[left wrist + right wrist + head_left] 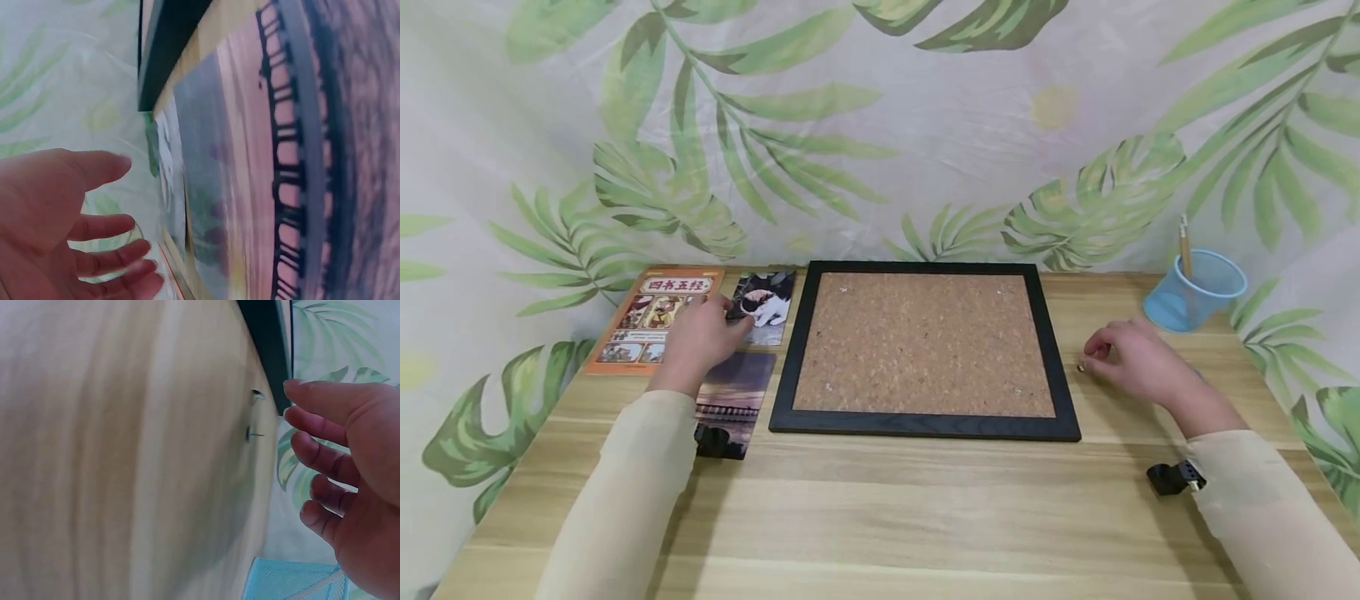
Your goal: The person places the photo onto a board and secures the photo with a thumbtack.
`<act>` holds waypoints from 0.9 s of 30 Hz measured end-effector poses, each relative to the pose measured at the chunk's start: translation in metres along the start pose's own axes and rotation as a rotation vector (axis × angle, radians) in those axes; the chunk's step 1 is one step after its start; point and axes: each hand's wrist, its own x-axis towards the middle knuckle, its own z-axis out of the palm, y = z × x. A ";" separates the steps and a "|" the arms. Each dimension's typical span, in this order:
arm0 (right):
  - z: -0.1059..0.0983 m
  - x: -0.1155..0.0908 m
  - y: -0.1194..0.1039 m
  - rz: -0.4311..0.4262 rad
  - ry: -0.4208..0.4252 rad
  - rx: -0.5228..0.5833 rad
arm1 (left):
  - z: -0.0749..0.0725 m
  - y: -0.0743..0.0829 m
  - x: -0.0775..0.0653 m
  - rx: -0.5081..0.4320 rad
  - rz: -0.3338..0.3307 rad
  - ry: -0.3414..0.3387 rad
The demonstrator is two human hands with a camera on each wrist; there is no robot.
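Note:
My left hand (703, 333) hovers over the right side of an orange comic book (617, 353), beside a photo of a black-and-white cat (769, 312). In the left wrist view its fingers are relaxed and hold nothing. Below that lies a second photo with a purple sky and a dark railing-like band (727, 414). My right hand (1138, 362) is right of the corkboard (925, 350), fingers loosely bent. Its fingertips are close to small metal thumbtacks (1081, 367). Two tacks (250, 434) show on the table in the right wrist view, with nothing between the fingers.
The corkboard has a black frame (925, 423) and lies flat on the wooden table (917, 517). A blue mesh cup (1176, 300) holding a pencil (1185, 250) stands at the back right. Behind the table hangs a leaf-patterned cloth (955, 150).

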 end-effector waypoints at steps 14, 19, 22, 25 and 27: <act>0.014 -0.004 0.006 0.004 0.009 0.040 | 0.010 -0.010 0.023 -0.050 -0.060 -0.140; 0.017 -0.004 0.007 0.009 0.005 0.033 | 0.009 -0.009 0.024 -0.080 -0.080 -0.126; 0.018 -0.003 0.007 0.007 -0.001 0.031 | 0.009 -0.011 0.025 -0.089 -0.074 -0.117; 0.019 -0.003 0.006 0.008 -0.004 0.031 | 0.010 -0.014 0.027 -0.090 -0.047 -0.098; 0.019 -0.002 0.006 0.007 -0.005 0.032 | 0.011 -0.016 0.027 -0.107 -0.029 -0.076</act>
